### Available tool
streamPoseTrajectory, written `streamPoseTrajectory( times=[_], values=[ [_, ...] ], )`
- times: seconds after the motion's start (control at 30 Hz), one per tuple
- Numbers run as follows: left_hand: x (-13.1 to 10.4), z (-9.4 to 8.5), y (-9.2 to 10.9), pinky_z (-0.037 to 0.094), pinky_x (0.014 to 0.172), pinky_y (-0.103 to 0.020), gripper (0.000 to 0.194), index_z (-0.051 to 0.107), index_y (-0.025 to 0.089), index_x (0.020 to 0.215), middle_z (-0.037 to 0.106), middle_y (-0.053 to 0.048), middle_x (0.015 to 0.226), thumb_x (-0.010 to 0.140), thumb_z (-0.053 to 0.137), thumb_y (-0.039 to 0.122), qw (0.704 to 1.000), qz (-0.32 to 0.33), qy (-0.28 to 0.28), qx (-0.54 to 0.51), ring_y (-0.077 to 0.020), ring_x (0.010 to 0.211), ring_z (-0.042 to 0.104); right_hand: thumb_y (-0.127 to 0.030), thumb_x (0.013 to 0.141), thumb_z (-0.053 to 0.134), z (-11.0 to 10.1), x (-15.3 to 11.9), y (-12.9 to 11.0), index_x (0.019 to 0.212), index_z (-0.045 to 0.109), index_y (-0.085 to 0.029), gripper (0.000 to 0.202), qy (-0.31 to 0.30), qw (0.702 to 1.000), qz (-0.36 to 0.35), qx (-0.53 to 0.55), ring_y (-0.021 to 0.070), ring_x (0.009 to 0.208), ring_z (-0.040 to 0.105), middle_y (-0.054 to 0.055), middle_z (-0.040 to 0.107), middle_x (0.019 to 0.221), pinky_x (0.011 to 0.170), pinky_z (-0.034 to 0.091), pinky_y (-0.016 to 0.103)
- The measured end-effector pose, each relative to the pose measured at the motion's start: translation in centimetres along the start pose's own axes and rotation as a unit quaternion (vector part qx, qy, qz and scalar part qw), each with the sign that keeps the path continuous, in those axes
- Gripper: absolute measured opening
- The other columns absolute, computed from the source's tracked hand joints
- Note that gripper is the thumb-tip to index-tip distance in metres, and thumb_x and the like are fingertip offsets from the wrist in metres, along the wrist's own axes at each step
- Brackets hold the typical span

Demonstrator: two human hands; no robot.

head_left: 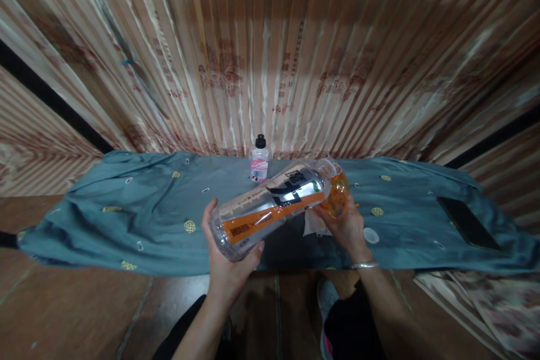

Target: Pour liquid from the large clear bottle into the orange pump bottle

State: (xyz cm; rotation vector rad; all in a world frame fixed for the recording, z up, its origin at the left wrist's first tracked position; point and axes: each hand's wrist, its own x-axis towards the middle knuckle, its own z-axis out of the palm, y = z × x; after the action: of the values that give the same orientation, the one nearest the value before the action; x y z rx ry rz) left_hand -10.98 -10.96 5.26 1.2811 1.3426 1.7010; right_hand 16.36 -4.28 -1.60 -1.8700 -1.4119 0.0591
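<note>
A large clear bottle with an orange and black label [270, 208] is tilted, its neck pointing right. My left hand [230, 261] is wrapped round its base end. My right hand [346, 226] grips a smaller container with orange contents [336, 194] at the mouth of the large bottle. Whether the two mouths touch cannot be made out. Beneath my right hand lies a pale crumpled cloth or tissue [314, 224]. A white round cap [371, 235] rests just right of that hand.
Behind the large bottle stands a small bottle with a black cap and pink label [259, 164]. A dark flat phone-like object [468, 223] lies at the right on the blue-green cloth [160, 208]. A pleated curtain [261, 67] hangs behind.
</note>
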Motion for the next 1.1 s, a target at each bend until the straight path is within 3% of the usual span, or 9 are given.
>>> streamPoseTrajectory(
  times=[0.4, 0.7, 1.1],
  values=[
    [0.1, 0.0, 0.3, 0.058, 0.085, -0.036, 0.097, 0.031, 0.024, 0.140, 0.063, -0.005, 0.109, 0.061, 0.085, 0.035, 1.000, 0.003, 0.001, -0.007, -0.0215, 0.092, 0.070, -0.089, 0.072, 0.050, 0.0, 0.0, 0.0, 0.129, 0.054, -0.011, 0.097, -0.002, 1.000, -0.013, -0.005, 0.0350, 0.097, 0.072, 0.021, 0.074, 0.109, 0.079, 0.057, 0.045],
    [-0.5, 0.2, 1.0, 0.053, 0.098, -0.040, 0.099, 0.030, 0.025, 0.148, 0.064, -0.006, 0.116, 0.066, 0.084, 0.038, 0.999, -0.038, 0.001, -0.018, -0.0230, 0.103, 0.069, -0.090, 0.073, 0.048, 0.2, 0.0, 0.4, 0.129, 0.054, -0.011, 0.097, 0.004, 0.999, -0.033, -0.002, 0.0353, 0.098, 0.072, 0.021, 0.073, 0.108, 0.081, 0.057, 0.046],
    [-0.2, 0.1, 0.6, 0.055, 0.094, -0.039, 0.100, 0.031, 0.025, 0.145, 0.063, -0.007, 0.116, 0.063, 0.086, 0.037, 1.000, -0.019, 0.003, -0.017, -0.0237, 0.101, 0.070, -0.089, 0.073, 0.050, 0.3, 0.0, 0.5, 0.128, 0.053, -0.012, 0.094, 0.005, 1.000, -0.030, 0.002, 0.0353, 0.099, 0.071, 0.021, 0.073, 0.110, 0.080, 0.057, 0.046]
  ],
)
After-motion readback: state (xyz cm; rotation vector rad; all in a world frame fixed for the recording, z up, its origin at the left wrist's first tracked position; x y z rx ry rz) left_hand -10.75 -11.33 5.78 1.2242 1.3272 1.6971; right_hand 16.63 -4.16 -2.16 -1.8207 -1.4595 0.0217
